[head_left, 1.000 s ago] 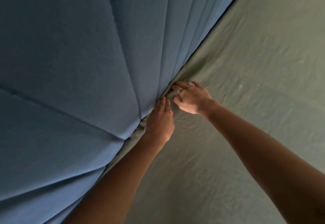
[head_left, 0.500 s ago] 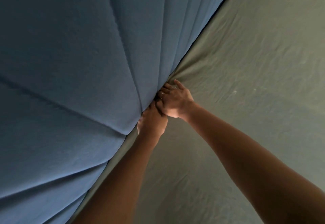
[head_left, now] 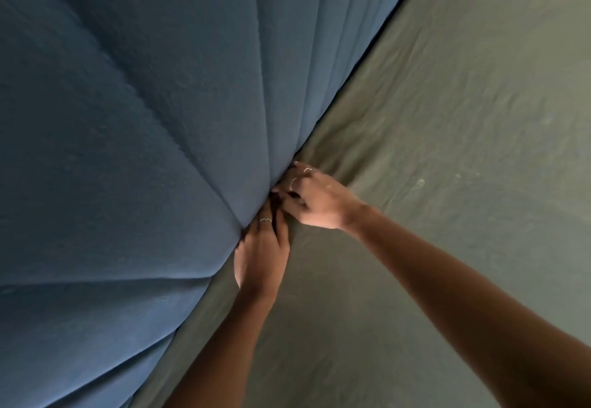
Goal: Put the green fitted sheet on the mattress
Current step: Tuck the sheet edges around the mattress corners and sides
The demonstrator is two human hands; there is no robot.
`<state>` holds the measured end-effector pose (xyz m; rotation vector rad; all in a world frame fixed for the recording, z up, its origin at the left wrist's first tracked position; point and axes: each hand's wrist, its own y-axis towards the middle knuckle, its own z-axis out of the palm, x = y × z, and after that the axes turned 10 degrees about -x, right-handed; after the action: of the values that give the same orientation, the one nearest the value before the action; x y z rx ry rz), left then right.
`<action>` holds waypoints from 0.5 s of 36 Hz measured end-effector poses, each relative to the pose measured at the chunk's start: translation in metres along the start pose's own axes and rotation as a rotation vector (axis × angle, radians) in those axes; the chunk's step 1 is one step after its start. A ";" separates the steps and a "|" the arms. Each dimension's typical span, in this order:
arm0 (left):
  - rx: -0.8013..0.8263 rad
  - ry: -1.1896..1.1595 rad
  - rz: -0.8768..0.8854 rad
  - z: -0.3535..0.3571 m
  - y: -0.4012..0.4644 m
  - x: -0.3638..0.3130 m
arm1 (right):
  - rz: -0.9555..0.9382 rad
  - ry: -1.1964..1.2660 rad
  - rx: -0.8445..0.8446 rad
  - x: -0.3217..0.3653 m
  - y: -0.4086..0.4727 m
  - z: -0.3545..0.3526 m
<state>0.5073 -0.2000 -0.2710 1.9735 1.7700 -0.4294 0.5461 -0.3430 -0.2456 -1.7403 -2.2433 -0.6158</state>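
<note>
Left hand [head_left: 260, 255] and right hand [head_left: 315, 201] push fingertips into the seam between blue padded headboard [head_left: 134, 139] and green fitted sheet [head_left: 447, 126] spread over mattress, fingertips hidden, grip can't be judged.

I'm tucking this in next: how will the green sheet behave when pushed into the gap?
The green sheet is probably floppy: it wrinkles near the right hand. It looks thin and light, likely bunching rather than sliding where the left hand presses beside the blue headboard.
</note>
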 end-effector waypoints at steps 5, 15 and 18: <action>-0.173 -0.049 0.371 0.011 -0.002 0.006 | 0.046 -0.110 -0.330 -0.021 -0.034 -0.027; -0.038 0.032 0.265 0.008 -0.002 -0.004 | 0.360 -0.272 0.187 -0.031 0.005 -0.034; -0.024 0.087 0.221 0.009 -0.001 -0.007 | 0.355 -0.327 0.230 -0.033 0.006 -0.025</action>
<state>0.5062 -0.2102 -0.2748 2.1705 1.5749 -0.2508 0.5584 -0.3815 -0.2370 -2.1617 -2.0117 0.0024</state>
